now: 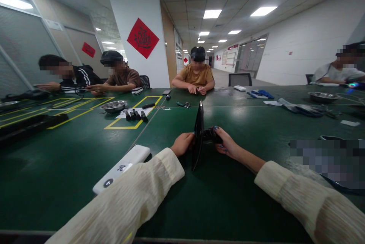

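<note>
A thin black panel point(198, 129) stands on edge on the green table point(71, 168), seen edge-on in front of me. My left hand point(182, 144) is closed on its left side near the lower part. On the panel's right side my right hand point(224, 142) is closed on a small black part point(209, 135) that sits against the panel. Both my sleeves are cream-coloured.
A white power bank point(121, 168) lies by my left forearm. Farther left are a metal bowl point(114, 106), small black parts point(136, 115) on paper, and yellow tape lines. People sit at the far side and at the right. Tools, cloths and another bowl point(322, 96) lie right.
</note>
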A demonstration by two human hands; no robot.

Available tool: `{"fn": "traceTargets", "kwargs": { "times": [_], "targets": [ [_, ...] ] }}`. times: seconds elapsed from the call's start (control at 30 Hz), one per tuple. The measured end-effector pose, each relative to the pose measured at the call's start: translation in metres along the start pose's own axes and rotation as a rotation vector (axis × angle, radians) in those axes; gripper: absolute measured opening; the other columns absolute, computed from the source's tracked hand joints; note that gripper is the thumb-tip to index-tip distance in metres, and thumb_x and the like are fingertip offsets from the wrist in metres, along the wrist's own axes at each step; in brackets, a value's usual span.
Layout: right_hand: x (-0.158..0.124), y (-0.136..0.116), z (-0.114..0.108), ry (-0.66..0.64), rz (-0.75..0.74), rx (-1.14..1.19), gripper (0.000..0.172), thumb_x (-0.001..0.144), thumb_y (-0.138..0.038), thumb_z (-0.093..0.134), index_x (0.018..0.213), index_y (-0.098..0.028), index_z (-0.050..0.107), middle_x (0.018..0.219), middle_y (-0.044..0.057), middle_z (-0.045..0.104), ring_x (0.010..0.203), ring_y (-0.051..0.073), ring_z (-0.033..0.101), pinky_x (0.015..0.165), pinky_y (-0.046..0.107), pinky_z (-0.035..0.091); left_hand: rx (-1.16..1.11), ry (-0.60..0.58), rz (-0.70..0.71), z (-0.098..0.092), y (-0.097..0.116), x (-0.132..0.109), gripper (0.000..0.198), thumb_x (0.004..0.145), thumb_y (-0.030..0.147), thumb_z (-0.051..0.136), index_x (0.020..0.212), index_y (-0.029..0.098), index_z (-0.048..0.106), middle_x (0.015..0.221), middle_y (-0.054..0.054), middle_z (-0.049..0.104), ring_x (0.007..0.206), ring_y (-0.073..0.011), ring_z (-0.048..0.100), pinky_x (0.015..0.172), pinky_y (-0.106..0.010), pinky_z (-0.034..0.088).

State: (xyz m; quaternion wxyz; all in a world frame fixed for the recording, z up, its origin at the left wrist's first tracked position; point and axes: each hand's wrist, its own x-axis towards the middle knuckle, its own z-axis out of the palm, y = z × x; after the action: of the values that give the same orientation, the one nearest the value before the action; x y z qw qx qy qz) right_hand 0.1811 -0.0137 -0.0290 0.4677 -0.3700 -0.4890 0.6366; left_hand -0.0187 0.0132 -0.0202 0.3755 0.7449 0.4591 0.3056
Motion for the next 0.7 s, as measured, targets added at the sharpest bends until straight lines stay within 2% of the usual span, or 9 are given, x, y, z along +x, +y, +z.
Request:
{"fn": "traceTargets", "kwargs": {
  "times": [0.1, 0.3, 0.5, 0.7],
  "targets": [
    [0.0, 0.0, 0.0, -0.006, -0.019, 0.0, 0.045, 0.071, -0.061, 0.056, 0.092, -0.024, 0.04, 0.039, -0.013, 0.035, 0.026, 0.002, 0.022, 0.026, 0.012, 0.016, 0.002, 0.002, -0.014, 0.001, -0.001, 0.0, 0.049, 0.082, 0.053, 0.031, 0.06, 0.016, 0.052, 0.052, 0.0, 0.05, 0.052, -0.0141, 0.048, 0.055, -0.027, 0.036],
    [0.0, 0.001, 0.0, -0.013, -0.037, 0.017, 0.042, 0.073, -0.059, 0.056, 0.09, -0.023, 0.041, 0.039, -0.013, 0.036, 0.026, 0.002, 0.022, 0.025, 0.012, 0.017, 0.153, 0.051, -0.032, 0.002, 0.0, 0.0, 0.054, 0.084, 0.055, 0.024, 0.055, 0.016, 0.049, 0.053, -0.002, 0.049, 0.053, -0.0148, 0.048, 0.056, -0.027, 0.035],
    [0.001, 0.0, 0.001, 0.009, -0.006, 0.02, 0.041, 0.073, -0.06, 0.054, 0.087, -0.024, 0.04, 0.038, -0.013, 0.035, 0.025, 0.003, 0.022, 0.025, 0.012, 0.016, 0.448, 0.067, 0.006, 0.003, 0.009, -0.006, 0.057, 0.09, 0.045, 0.017, 0.062, 0.014, 0.056, 0.063, -0.006, 0.055, 0.064, -0.0171, 0.053, 0.06, -0.026, 0.036],
    [0.002, 0.0, 0.001, 0.028, 0.036, 0.028, 0.043, 0.073, -0.063, 0.049, 0.089, -0.023, 0.042, 0.037, -0.013, 0.036, 0.025, 0.003, 0.022, 0.026, 0.012, 0.016, 0.698, 0.058, 0.113, 0.002, 0.013, -0.012, 0.054, 0.093, 0.036, 0.015, 0.069, 0.015, 0.059, 0.072, -0.01, 0.062, 0.071, -0.0195, 0.059, 0.064, -0.027, 0.037]
  ]
}}
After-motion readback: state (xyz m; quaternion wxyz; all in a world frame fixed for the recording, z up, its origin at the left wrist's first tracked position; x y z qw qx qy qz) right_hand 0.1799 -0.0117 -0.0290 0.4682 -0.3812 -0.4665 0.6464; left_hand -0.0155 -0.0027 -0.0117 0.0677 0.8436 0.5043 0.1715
